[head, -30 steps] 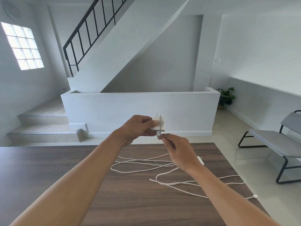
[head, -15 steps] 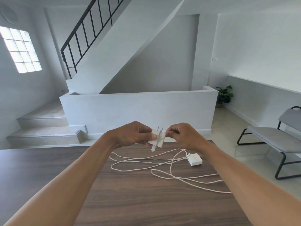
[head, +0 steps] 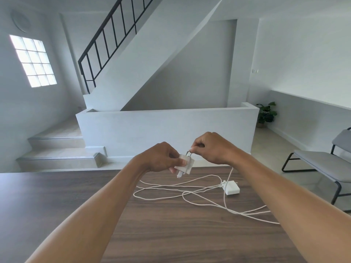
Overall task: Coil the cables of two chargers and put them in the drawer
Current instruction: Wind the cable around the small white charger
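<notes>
At centre frame, the left hand (head: 161,158) grips 1 charger (head: 185,165); the right hand (head: 212,149) pinches its cable (head: 228,179). Wrap snug, even turns, avoiding the tangle on the tabletop (head: 57,196).

Soft daylight, wide-angle edge warping

No text, label, brand, number or sign can be read anywhere. The small white plastic charger block (head: 183,165) shows only plain faces, and so does the second white square charger block (head: 231,187), lying just right of it. The small white wall plate (head: 255,71), high and to the right of the first block, is too small to tell whether it bears any marking.
</notes>
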`<state>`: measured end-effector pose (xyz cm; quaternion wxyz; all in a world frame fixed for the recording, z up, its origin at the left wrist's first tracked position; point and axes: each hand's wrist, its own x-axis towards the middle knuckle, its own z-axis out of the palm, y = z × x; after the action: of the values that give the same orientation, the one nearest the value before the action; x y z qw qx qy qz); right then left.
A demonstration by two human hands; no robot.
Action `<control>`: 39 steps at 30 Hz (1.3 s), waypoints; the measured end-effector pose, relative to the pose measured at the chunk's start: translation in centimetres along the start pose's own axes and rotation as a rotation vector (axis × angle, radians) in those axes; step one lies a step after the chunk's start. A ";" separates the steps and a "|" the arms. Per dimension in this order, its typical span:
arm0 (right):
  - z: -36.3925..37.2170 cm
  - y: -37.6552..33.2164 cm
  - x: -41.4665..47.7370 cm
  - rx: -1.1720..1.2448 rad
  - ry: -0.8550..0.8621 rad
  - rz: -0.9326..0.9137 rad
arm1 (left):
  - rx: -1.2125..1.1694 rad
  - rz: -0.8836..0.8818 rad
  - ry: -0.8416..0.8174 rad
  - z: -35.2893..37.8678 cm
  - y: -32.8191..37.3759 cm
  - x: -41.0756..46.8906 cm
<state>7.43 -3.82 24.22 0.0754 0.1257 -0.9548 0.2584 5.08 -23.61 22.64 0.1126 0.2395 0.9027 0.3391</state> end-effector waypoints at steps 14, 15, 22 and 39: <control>4.1 -1.2 -3.3 0.130 0.411 -0.085 | -0.718 -0.191 0.244 1.7 0.9 1.8; 4.6 -1.2 -3.6 0.156 0.436 -0.088 | -0.762 -0.192 0.232 1.7 0.9 1.9; 6.2 -0.9 -4.7 0.403 0.546 -0.042 | -0.959 -0.176 0.136 1.8 1.2 1.8; 8.4 2.6 -5.0 0.579 0.472 0.036 | -0.835 -0.062 0.050 2.0 1.6 1.7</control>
<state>10.82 -4.98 14.79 0.2501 0.0621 -0.8008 0.5407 4.93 -20.58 22.12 0.1882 0.1376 0.6972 0.6779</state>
